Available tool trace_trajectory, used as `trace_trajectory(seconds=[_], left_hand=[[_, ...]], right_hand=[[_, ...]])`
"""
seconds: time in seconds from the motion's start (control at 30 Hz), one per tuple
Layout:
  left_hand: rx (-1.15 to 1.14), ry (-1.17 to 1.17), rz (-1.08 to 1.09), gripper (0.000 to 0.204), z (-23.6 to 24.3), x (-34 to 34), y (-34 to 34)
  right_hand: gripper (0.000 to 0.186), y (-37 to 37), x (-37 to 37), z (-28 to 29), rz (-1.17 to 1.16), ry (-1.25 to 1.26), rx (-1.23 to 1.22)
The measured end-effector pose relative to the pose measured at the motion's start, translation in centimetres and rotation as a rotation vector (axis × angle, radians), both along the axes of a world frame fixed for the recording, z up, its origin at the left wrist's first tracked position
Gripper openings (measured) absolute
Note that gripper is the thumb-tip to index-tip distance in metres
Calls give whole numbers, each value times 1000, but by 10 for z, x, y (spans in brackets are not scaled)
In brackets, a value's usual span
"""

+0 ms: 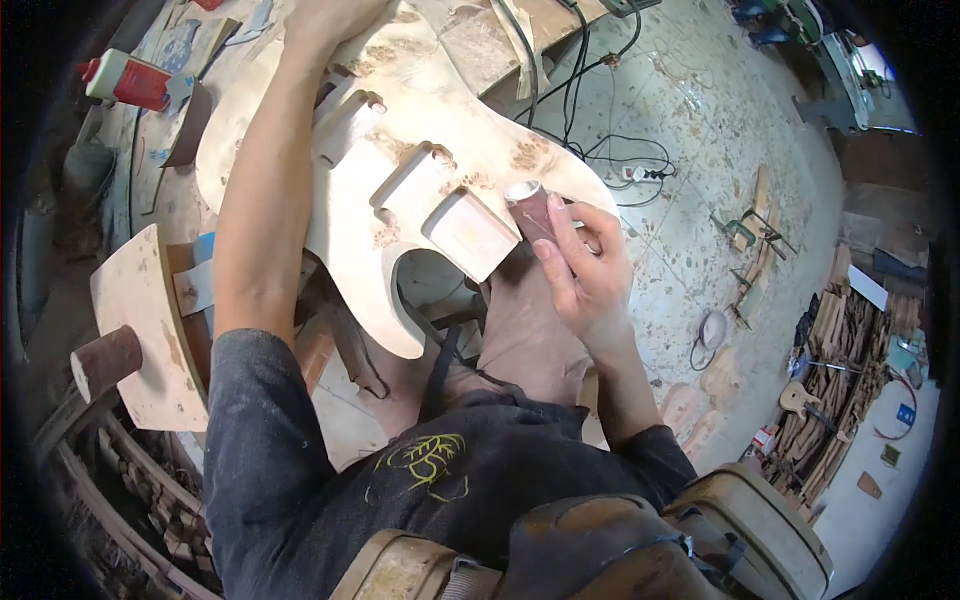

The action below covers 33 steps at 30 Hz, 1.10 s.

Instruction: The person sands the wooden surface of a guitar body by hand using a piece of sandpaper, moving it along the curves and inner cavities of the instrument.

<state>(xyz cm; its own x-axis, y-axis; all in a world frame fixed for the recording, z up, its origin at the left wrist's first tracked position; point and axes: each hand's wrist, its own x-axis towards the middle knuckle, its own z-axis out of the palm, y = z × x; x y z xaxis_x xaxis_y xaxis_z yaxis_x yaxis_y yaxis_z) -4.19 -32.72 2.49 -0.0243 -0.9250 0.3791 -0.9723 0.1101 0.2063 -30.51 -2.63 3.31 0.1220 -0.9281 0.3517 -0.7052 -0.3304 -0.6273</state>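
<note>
From the head camera, the person is looking down on an unfinished wooden guitar body [400, 150] that is lying across a cluttered workbench [150, 150] and jutting out over the person's lap. Its pale face is showing several routed cavities (two slots and a square pocket near the horn).

The right hand [585, 270] is closing around a small cylinder wrapped in reddish-brown sandpaper [528, 208], thumb and fingers gripping it and pressing it against the edge of the body's cutaway. The left hand [325, 15] is resting on the far upper part of the guitar body; it is running out of the top of the picture, so whether its fingers are curled or flat cannot be told.

As for containers, a red and white bottle [130, 80] is lying on its side at the bench's left end, its contents not visible. At lower right, a heap of wooden offcuts [835, 400] is sitting in what looks like an open bin, though the fisheye rim is making its walls hard to read.

A second sanding roll [105, 360] is poking out beside a flat wooden template [140, 320] at lower left. Black cables [590, 100] are trailing over the speckled floor [700, 180] to a white power strip [645, 173]. The dark rim is swallowing the corners.
</note>
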Motion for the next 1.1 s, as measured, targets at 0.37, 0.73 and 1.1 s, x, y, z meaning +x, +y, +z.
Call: trace_trajectory(seconds=[0.37, 0.73, 1.1], left_hand=[[149, 0, 2, 50, 12, -6, 3], [182, 62, 1, 50, 12, -8, -3], [195, 74, 7, 50, 14, -3, 0]], right_hand=[[42, -14, 7, 14, 58, 94, -71], [39, -27, 23, 11, -66, 125, -131], [40, -8, 20, -9, -113, 179, -215]])
